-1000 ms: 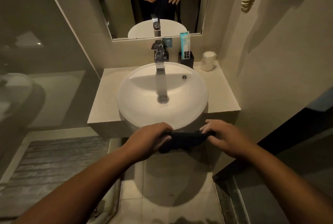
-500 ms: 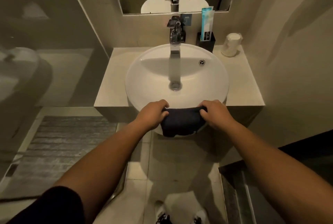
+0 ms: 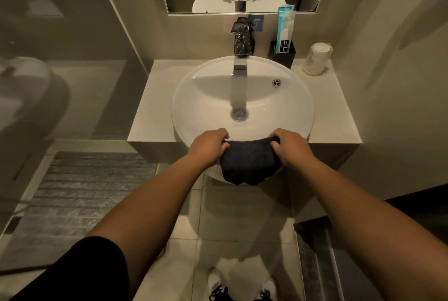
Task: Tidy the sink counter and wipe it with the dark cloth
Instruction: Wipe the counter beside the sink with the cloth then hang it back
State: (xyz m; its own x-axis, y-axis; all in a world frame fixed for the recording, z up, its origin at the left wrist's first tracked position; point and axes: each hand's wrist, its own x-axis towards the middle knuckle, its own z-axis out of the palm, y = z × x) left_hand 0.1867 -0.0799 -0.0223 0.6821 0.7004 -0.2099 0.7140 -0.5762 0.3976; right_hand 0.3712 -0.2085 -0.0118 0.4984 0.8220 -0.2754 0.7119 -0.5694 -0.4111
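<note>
Hands meet at the near rim of the round white ceramic basin (image 3: 242, 97), and between them hangs the dark navy cloth (image 3: 248, 163), draped over the rim's front edge so most of it falls down the outside. The left hand (image 3: 209, 143) has its grip closed on the cloth's left top corner, the right hand (image 3: 289, 146) pinches the right corner, which keeps the top edge stretched flat along the rim; I judge this is to spread it for wiping. The pale stone bench (image 3: 155, 106) on either side looks bare near the front. At the back stand a chrome tap (image 3: 240, 43), a black square holder (image 3: 283, 53) with a tall turquoise packet (image 3: 285, 25) upright in it, and a wrapped white cup (image 3: 317, 58) upside down in the far right corner.
</note>
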